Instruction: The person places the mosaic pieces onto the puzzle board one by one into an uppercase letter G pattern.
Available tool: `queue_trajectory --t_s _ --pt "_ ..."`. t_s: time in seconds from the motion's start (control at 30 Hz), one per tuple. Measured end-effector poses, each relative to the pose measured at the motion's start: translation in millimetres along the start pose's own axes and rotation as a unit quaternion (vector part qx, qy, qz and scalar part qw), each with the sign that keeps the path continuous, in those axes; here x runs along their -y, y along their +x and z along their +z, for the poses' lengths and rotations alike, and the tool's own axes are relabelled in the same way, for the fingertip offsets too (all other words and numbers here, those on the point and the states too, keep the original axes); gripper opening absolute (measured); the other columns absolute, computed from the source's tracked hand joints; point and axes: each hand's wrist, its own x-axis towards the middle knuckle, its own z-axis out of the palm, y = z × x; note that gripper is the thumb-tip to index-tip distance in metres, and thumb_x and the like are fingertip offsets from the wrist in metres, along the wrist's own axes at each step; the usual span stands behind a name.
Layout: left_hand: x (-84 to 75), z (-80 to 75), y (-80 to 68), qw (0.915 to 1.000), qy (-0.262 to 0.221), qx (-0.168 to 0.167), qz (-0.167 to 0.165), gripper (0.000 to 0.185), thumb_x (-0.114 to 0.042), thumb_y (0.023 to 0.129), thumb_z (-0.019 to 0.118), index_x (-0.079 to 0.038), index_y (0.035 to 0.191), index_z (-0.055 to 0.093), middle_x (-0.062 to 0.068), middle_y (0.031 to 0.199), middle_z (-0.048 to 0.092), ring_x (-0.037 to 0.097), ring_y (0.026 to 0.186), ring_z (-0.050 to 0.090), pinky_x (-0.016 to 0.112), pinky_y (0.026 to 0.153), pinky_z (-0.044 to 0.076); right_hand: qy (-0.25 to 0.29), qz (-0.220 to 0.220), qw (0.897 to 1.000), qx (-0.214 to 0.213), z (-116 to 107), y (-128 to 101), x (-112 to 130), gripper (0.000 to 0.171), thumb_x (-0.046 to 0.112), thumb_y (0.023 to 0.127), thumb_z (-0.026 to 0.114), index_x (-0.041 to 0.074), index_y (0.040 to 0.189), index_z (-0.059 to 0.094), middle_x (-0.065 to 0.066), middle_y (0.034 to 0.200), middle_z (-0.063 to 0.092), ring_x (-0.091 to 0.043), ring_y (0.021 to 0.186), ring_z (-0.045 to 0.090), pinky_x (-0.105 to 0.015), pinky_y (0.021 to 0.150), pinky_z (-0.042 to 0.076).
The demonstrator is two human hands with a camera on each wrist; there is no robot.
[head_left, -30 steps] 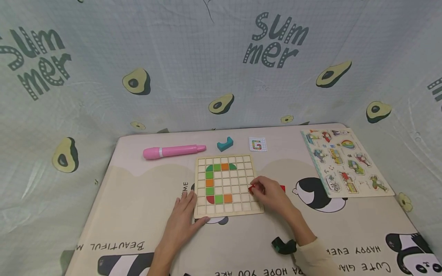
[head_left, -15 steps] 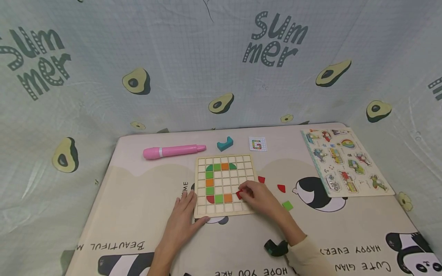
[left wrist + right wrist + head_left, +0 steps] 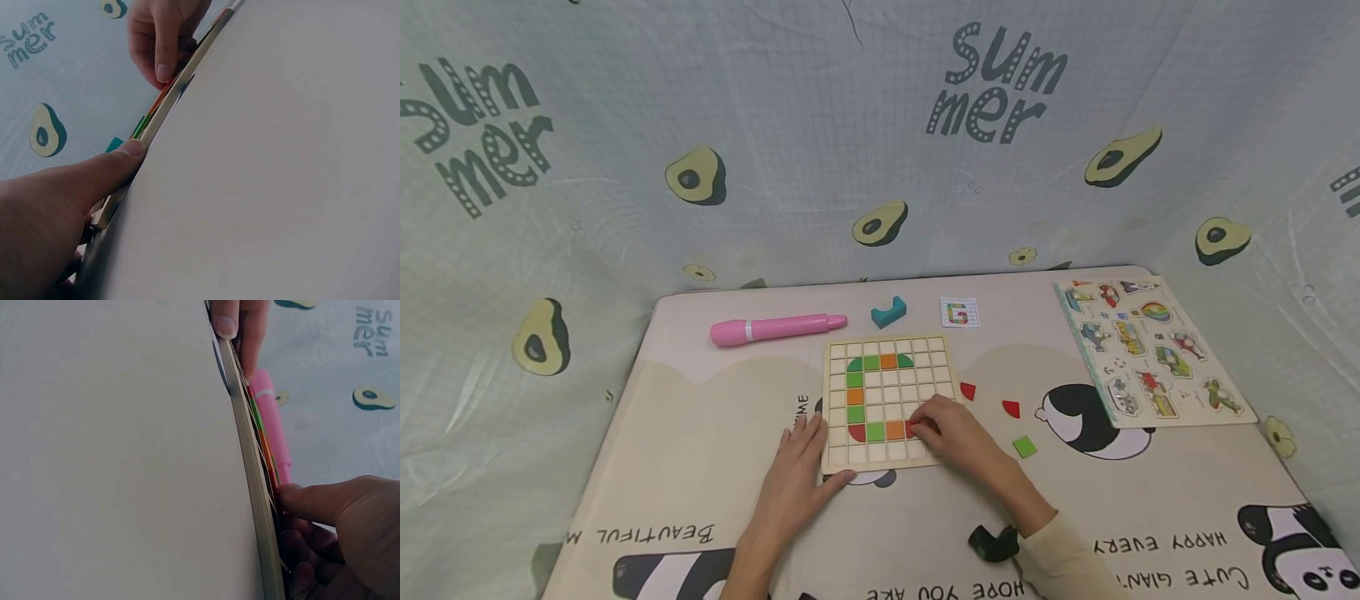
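So the right hand (image 3: 958,437) is down on the wooden grid board (image 3: 889,404), fingers bunched and curled around a small red piece (image 3: 912,428) that it pinches at the tips. That piece sits in the board's lower row of coloured tiles, right next to the orange tile (image 3: 894,430), toward the board's near right corner. From the right wrist view you only get the board edge-on, with a fingertip pressing at the tiles (image 3: 294,495), so I can't tell if the piece is fully seated in its square.

The left hand (image 3: 793,483) lies flat on the mat (image 3: 700,442) at the board's near left corner, fingers straight and relaxed, thumb against the board's near edge. In the left wrist view the thumb tip (image 3: 128,152) touches the board's rim, holding nothing.

On the board there's a C-shape of green, orange and red tiles running along the far row, down the left side and along the lower row.

Other stuff on the mat: two loose red quarter-circle pieces (image 3: 967,390) (image 3: 1011,408) and a green square (image 3: 1024,447) just off the board's right edge, a pink marker (image 3: 777,328) and a teal block (image 3: 888,312) near the far edge, a small pattern card (image 3: 960,313) beside the block, and a vehicle peg puzzle (image 3: 1150,353) toward the right edge. A dark green block (image 3: 992,543) sits by the near edge, next to the right sleeve (image 3: 1063,562).
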Motion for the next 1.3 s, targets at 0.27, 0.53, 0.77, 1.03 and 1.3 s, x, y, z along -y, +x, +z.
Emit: queue_trajectory --t_s 0.27,0.53,0.77,1.03,1.3 --pt "0.5 -0.3 0.2 1.0000 -0.001 0.001 0.001 0.091 -0.054 0.082 0.076 0.000 0.148 0.046 0.016 0.158 0.041 0.035 0.152 0.029 0.051 0.127 0.025 -0.006 -0.005 1.000 -0.004 1 -1 3 0.010 0.018 0.089 0.076 0.015 0.099 0.074 0.008 0.087 0.062 -0.006 0.078 0.052 -0.015 0.068 0.052" --pt "0.7 0.2 -0.4 1.0000 -0.001 0.006 -0.002 0.092 -0.055 0.082 0.076 -0.001 0.149 0.045 0.015 0.159 0.040 0.035 0.153 0.028 0.050 0.128 0.025 -0.007 -0.008 1.000 -0.005 1 -2 2 0.012 0.019 0.089 0.076 0.015 0.101 0.074 0.007 0.089 0.062 -0.005 0.078 0.052 -0.015 0.069 0.053" --pt "0.7 0.2 0.0 1.0000 -0.001 0.005 -0.002 0.091 -0.054 0.081 0.077 -0.001 0.149 0.045 0.015 0.159 0.041 0.035 0.153 0.029 0.050 0.128 0.025 0.007 0.008 1.000 -0.004 0 -3 0 0.014 0.023 0.089 0.077 0.017 0.102 0.074 0.010 0.089 0.061 -0.005 0.079 0.053 -0.013 0.069 0.053" --pt "0.3 -0.5 0.4 1.0000 -0.003 0.006 -0.003 0.092 -0.055 0.082 0.076 -0.001 0.149 0.045 0.015 0.159 0.041 0.034 0.153 0.028 0.050 0.128 0.025 0.021 0.020 0.999 -0.019 -8 -6 -3 0.019 0.020 0.087 0.078 0.017 0.105 0.071 0.010 0.091 0.060 -0.006 0.080 0.053 -0.015 0.070 0.054" --pt "0.6 -0.9 0.9 1.0000 -0.001 0.004 -0.002 0.092 -0.054 0.082 0.077 -0.001 0.149 0.045 0.015 0.159 0.041 0.035 0.152 0.029 0.050 0.128 0.025 0.006 0.028 0.999 -0.045 -18 -11 -10 0.024 0.017 0.086 0.077 0.014 0.109 0.070 0.006 0.094 0.062 -0.007 0.083 0.054 -0.021 0.075 0.056"
